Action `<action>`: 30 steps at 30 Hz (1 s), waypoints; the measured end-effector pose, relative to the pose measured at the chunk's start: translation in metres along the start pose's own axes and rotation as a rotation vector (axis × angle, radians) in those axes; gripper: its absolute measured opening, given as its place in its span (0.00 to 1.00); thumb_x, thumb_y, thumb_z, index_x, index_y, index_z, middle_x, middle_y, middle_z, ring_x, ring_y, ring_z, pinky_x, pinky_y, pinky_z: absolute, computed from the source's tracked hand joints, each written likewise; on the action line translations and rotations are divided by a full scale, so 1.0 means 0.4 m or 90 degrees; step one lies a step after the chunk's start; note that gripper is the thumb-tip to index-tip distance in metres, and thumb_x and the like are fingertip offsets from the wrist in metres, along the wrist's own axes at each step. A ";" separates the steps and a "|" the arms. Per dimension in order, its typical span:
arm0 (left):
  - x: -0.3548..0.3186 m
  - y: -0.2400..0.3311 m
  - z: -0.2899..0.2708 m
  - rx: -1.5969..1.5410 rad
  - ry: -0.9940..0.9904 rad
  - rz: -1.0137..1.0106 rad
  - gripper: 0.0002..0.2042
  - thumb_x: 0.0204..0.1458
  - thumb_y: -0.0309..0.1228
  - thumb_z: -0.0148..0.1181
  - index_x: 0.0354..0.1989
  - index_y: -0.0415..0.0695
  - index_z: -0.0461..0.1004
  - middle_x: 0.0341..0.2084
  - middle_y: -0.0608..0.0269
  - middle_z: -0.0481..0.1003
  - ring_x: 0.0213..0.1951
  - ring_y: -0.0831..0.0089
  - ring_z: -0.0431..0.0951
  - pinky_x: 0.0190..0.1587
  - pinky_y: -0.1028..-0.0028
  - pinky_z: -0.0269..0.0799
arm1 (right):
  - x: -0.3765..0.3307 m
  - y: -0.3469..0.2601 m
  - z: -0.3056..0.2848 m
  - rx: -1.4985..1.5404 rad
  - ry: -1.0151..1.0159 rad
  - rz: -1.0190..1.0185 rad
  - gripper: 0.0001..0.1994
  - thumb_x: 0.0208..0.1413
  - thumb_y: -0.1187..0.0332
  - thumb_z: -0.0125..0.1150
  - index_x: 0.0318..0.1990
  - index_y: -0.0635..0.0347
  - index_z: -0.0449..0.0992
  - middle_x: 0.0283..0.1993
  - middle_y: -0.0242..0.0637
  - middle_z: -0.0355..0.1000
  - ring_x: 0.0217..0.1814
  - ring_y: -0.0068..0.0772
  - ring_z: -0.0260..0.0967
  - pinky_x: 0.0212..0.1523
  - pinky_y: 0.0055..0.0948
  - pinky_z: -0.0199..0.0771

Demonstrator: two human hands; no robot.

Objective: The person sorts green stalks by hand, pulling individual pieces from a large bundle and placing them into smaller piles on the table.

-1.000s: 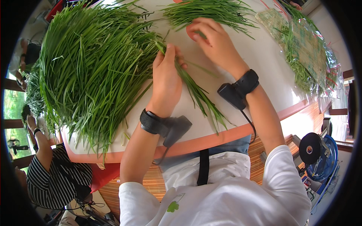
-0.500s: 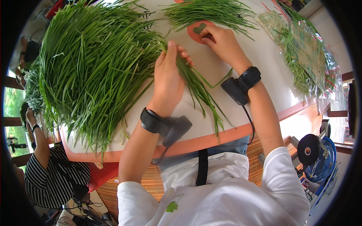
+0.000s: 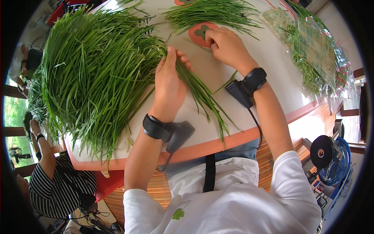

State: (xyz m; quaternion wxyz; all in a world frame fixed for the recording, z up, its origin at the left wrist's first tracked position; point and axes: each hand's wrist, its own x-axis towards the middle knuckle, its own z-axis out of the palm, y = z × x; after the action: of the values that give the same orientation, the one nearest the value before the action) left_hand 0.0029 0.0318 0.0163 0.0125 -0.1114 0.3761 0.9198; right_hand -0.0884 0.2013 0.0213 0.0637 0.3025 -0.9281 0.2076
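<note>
My left hand [image 3: 168,87] is closed round a thin bunch of garlic chives [image 3: 200,95]. The bunch's leaves trail down to the right toward the table's near edge. A large heap of garlic chives [image 3: 93,82] lies right beside this hand, on the left side of the table. My right hand [image 3: 230,47] has its fingers curled in a pinch over the orange round print [image 3: 197,36] on the tabletop. Whatever its fingertips hold, if anything, is hidden. Just beyond it lies a smaller pile of garlic chives [image 3: 208,15].
The white table [image 3: 269,87] has an orange border. Clear plastic bags with greens [image 3: 315,58] lie at the right. One loose leaf [image 3: 226,82] rests between my hands. A person in a striped top [image 3: 58,187] works at the left. A blue round fan-like object [image 3: 337,163] stands lower right.
Both hands have shifted very slightly left in the picture, along with the whole table. My left hand keeps its hold on the garlic chives; my right fingers stay curled.
</note>
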 end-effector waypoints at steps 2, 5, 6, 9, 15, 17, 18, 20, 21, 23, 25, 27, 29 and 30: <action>0.000 0.000 0.002 -0.002 0.000 -0.004 0.12 0.63 0.41 0.49 0.33 0.47 0.65 0.26 0.70 0.65 0.30 0.76 0.65 0.37 0.73 0.66 | 0.000 0.011 0.019 -0.048 0.172 -0.080 0.08 0.47 0.75 0.56 0.37 0.60 0.73 0.38 0.43 0.73 0.41 0.45 0.71 0.38 0.37 0.70; 0.002 -0.001 -0.001 -0.014 0.000 -0.006 0.12 0.63 0.40 0.49 0.34 0.46 0.64 0.26 0.70 0.65 0.30 0.76 0.65 0.37 0.73 0.66 | 0.005 0.004 0.048 0.042 0.189 -0.132 0.10 0.49 0.74 0.57 0.41 0.60 0.72 0.41 0.43 0.73 0.40 0.46 0.71 0.37 0.36 0.71; 0.003 -0.002 -0.001 -0.027 0.007 -0.014 0.12 0.63 0.40 0.48 0.34 0.45 0.64 0.26 0.69 0.65 0.30 0.76 0.65 0.36 0.74 0.66 | 0.008 0.004 0.049 0.042 0.188 -0.134 0.10 0.49 0.74 0.57 0.41 0.60 0.72 0.41 0.43 0.73 0.40 0.46 0.71 0.37 0.36 0.71; -0.002 -0.002 0.005 -0.021 0.017 -0.024 0.12 0.63 0.40 0.48 0.33 0.44 0.64 0.25 0.69 0.64 0.27 0.77 0.63 0.32 0.75 0.64 | 0.014 -0.004 0.036 0.043 0.128 -0.110 0.09 0.50 0.72 0.59 0.41 0.61 0.74 0.39 0.43 0.74 0.37 0.46 0.72 0.37 0.35 0.72; -0.004 0.000 0.001 0.069 0.023 -0.063 0.13 0.63 0.39 0.49 0.31 0.44 0.64 0.22 0.71 0.60 0.21 0.80 0.56 0.23 0.78 0.54 | 0.008 -0.049 0.025 0.056 0.074 -0.062 0.08 0.50 0.73 0.61 0.37 0.64 0.78 0.30 0.41 0.76 0.34 0.40 0.75 0.38 0.31 0.73; -0.005 0.002 0.008 0.079 0.048 -0.063 0.13 0.63 0.39 0.50 0.31 0.44 0.65 0.22 0.71 0.59 0.20 0.81 0.55 0.22 0.78 0.52 | -0.004 -0.078 0.025 0.325 0.040 0.013 0.08 0.49 0.73 0.61 0.37 0.65 0.78 0.31 0.37 0.77 0.34 0.30 0.75 0.38 0.27 0.73; -0.004 0.003 0.009 0.072 0.042 -0.058 0.13 0.63 0.39 0.50 0.31 0.44 0.65 0.22 0.71 0.59 0.20 0.81 0.55 0.22 0.78 0.53 | -0.005 -0.093 0.021 0.326 0.042 0.014 0.08 0.49 0.73 0.61 0.37 0.65 0.78 0.31 0.37 0.77 0.34 0.30 0.75 0.38 0.27 0.73; -0.007 0.003 0.016 0.063 0.039 -0.054 0.13 0.63 0.39 0.50 0.31 0.44 0.65 0.22 0.71 0.60 0.21 0.81 0.55 0.23 0.78 0.53 | -0.009 -0.120 0.002 0.405 0.028 -0.044 0.08 0.48 0.73 0.61 0.36 0.64 0.78 0.31 0.33 0.77 0.33 0.23 0.73 0.39 0.23 0.72; -0.010 0.001 0.021 0.074 0.067 -0.028 0.12 0.63 0.39 0.50 0.31 0.44 0.66 0.22 0.71 0.60 0.21 0.80 0.56 0.23 0.78 0.53 | -0.013 -0.126 -0.003 0.408 0.029 -0.050 0.07 0.49 0.72 0.62 0.35 0.64 0.78 0.30 0.32 0.77 0.32 0.22 0.72 0.40 0.23 0.71; -0.009 -0.002 0.018 0.084 0.094 -0.001 0.12 0.63 0.39 0.50 0.31 0.44 0.66 0.22 0.71 0.60 0.22 0.80 0.56 0.24 0.78 0.54 | -0.012 -0.127 -0.011 0.408 0.015 -0.062 0.07 0.50 0.71 0.62 0.36 0.64 0.78 0.33 0.35 0.77 0.35 0.28 0.73 0.40 0.25 0.72; -0.005 -0.005 -0.001 0.054 0.071 0.040 0.12 0.63 0.38 0.50 0.31 0.44 0.66 0.23 0.70 0.62 0.24 0.78 0.60 0.27 0.77 0.58 | -0.004 -0.121 -0.009 0.407 0.000 -0.077 0.08 0.52 0.69 0.61 0.37 0.63 0.78 0.36 0.38 0.77 0.38 0.33 0.75 0.40 0.28 0.73; -0.003 -0.012 0.011 0.062 0.085 0.055 0.12 0.63 0.38 0.49 0.31 0.44 0.66 0.24 0.69 0.64 0.25 0.77 0.62 0.28 0.76 0.61 | 0.012 -0.078 0.025 0.239 0.159 -0.184 0.11 0.56 0.70 0.58 0.46 0.60 0.74 0.50 0.39 0.73 0.50 0.40 0.71 0.49 0.33 0.70; -0.006 -0.014 0.029 0.071 0.104 0.073 0.12 0.63 0.38 0.49 0.31 0.44 0.66 0.26 0.68 0.65 0.26 0.76 0.63 0.30 0.74 0.63 | 0.028 -0.038 0.061 0.162 0.176 -0.203 0.14 0.57 0.71 0.55 0.51 0.59 0.70 0.55 0.39 0.70 0.55 0.43 0.67 0.52 0.36 0.68; -0.009 -0.013 0.042 0.025 0.100 0.099 0.12 0.64 0.38 0.48 0.31 0.45 0.66 0.27 0.67 0.66 0.27 0.75 0.65 0.32 0.74 0.64 | 0.037 -0.019 0.074 0.084 0.196 -0.220 0.17 0.58 0.72 0.53 0.55 0.57 0.67 0.60 0.39 0.66 0.59 0.46 0.63 0.56 0.39 0.65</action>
State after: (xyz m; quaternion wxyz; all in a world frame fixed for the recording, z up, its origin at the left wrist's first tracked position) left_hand 0.0037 0.0473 0.0250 -0.0865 -0.1535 0.4013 0.8988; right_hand -0.0957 0.1752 0.0007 0.2189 0.4255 -0.8261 0.2978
